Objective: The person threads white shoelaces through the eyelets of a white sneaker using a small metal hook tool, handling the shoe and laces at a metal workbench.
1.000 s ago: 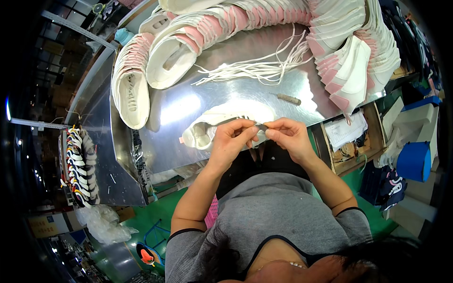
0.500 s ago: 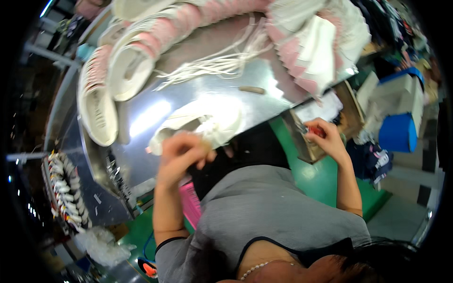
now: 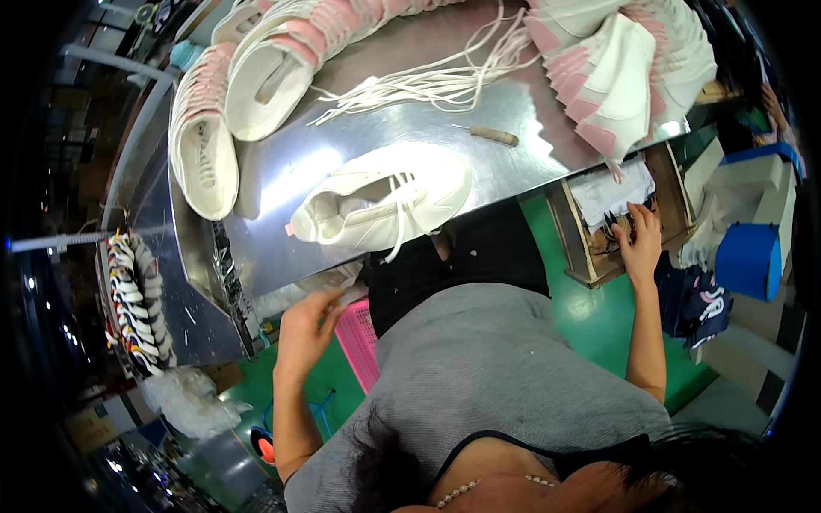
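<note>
A white lace-up shoe (image 3: 342, 227) lies on its own on the metal table, its laces crossed and one end hanging over the front edge. My left hand (image 3: 304, 338) is off the table, just below the shoe's heel end, loosely open with nothing in it. On the right, my right hand (image 3: 641, 250) reaches over a wooden drawer (image 3: 590, 272), thumb and fingers apart. Dark pointed tool tips (image 3: 610, 220) show beside its fingertips; the rest of that tool cannot be made out. Nothing shows gripped in the hand.
Overlapping rows of white-and-pink shoe uppers (image 3: 291, 51) line the back left, with more stacked pieces (image 3: 620, 85) at right. Between them lie loose white laces (image 3: 428, 90) and a wooden-handled awl (image 3: 494, 135). A pink basket (image 3: 357, 342) stands below; blue bin (image 3: 748, 261) far right.
My left hand has drawn back from the shoe toward me. My right hand, earlier closed on a small red object, is now open over the drawer, and the red object no longer shows.
</note>
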`<move>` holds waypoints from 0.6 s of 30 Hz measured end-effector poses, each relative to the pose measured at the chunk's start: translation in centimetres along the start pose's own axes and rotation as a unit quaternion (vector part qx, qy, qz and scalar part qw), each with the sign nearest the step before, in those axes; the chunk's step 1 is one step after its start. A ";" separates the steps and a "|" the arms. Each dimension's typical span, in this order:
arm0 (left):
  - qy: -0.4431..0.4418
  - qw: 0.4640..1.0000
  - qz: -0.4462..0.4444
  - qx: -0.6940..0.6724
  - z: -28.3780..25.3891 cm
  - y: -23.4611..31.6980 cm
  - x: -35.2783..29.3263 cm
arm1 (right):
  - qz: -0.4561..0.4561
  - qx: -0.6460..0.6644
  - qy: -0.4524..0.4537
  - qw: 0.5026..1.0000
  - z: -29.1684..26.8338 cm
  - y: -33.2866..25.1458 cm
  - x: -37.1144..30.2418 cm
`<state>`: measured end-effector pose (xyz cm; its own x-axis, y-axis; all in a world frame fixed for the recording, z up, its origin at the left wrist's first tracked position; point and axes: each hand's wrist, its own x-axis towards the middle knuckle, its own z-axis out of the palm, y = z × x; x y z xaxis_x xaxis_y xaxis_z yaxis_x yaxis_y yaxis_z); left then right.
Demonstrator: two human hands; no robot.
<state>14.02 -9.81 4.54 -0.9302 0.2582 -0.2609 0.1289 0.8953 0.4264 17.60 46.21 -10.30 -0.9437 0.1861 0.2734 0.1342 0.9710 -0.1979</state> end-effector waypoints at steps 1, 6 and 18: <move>0.069 0.993 0.034 -0.091 -0.3 2.5 1.1 | 0.024 0.043 0.044 0.998 0.7 0.1 0.0; 0.258 0.941 0.216 0.043 -0.9 7.1 8.2 | -0.056 0.092 0.154 0.982 0.8 -2.3 2.9; 0.136 0.985 0.100 -0.028 0.3 5.8 11.7 | -0.220 0.119 -0.024 0.968 2.8 -20.4 17.1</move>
<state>3.95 -1.46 3.74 -0.9467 0.3140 0.0714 0.3069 0.8127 0.4954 -2.14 29.15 -4.22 -0.9073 -0.2510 0.3375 -0.3526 0.8912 -0.2852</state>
